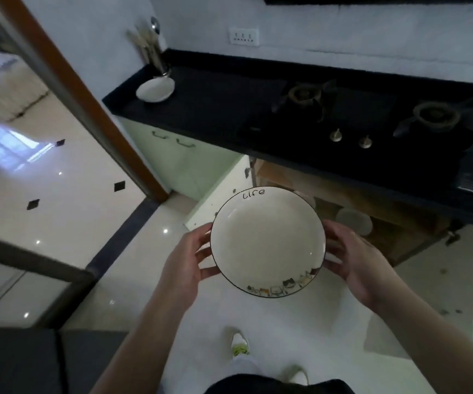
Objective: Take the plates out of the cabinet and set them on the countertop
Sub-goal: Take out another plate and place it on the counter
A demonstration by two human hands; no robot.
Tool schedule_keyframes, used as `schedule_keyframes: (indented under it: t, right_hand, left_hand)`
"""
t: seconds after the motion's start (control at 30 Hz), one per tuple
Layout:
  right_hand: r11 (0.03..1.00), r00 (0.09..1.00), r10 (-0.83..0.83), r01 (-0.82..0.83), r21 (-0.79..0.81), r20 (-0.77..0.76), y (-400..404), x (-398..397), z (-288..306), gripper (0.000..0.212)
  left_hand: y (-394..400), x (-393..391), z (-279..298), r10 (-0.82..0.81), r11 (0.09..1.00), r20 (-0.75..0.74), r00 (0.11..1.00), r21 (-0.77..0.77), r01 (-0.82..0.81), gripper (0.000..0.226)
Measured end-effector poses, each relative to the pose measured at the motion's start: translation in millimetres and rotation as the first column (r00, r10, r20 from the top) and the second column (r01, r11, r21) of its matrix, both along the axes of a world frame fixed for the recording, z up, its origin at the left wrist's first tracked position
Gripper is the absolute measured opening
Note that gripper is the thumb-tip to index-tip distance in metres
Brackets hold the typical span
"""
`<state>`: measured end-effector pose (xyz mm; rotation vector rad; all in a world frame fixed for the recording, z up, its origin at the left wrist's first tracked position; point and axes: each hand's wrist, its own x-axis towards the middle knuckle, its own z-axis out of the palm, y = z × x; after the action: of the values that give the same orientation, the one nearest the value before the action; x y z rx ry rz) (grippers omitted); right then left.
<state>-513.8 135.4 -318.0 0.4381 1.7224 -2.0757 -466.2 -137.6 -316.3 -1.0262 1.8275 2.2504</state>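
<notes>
- Your left hand (189, 261) and right hand (356, 264) grip the plate (268, 241) by opposite rims, level, in mid-air before the open cabinet (352, 206).
- The bench (201, 109) lies ahead and above; neither hand is nearer.

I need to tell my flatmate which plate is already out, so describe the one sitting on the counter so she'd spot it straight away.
Start at the long black countertop and go to its far left end, left of the gas burners. There, in front of the cutlery holder, sits a small white plate. Unlike the plate in the hands, it shows no dark rim or lettering.
</notes>
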Motion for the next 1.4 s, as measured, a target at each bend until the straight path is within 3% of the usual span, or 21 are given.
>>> schedule_keyframes:
  t: [0.43, 0.63, 0.87, 1.17, 1.4]
  right_hand:
    - [0.926, 0.926, 0.369, -0.373, -0.051, -0.084, -184, -5, 28, 0.034]
    - [0.907, 0.902, 0.413, -0.421, -0.036, -0.128, -282, -5, 30, 0.035]
    - [0.892, 0.891, 0.437, -0.447, -0.064, -0.125, -352, -24, 21, 0.036]
    - [0.936, 0.937, 0.347, -0.349, -0.052, -0.043, -405, -96, 1, 0.029]
    - [0.938, 0.941, 0.338, -0.340, -0.067, -0.033, -463, -167, 5, 0.028]
  left_hand:
    - [-160, 85, 16, 0.335, 0.941, -0.110, 0.936, -0.010, -0.338, 0.027]
    - [-252, 98, 24, 0.226, 0.962, -0.182, 0.957, -0.113, -0.248, 0.029]
    - [-335, 77, 18, 0.226, 0.972, -0.155, 0.962, -0.031, -0.233, 0.031]
    - [-400, -9, -1, 0.098, 0.995, -0.140, 0.985, -0.010, -0.101, 0.025]
    - [-456, -77, 9, 0.101, 0.995, -0.146, 0.984, 0.020, -0.100, 0.031]
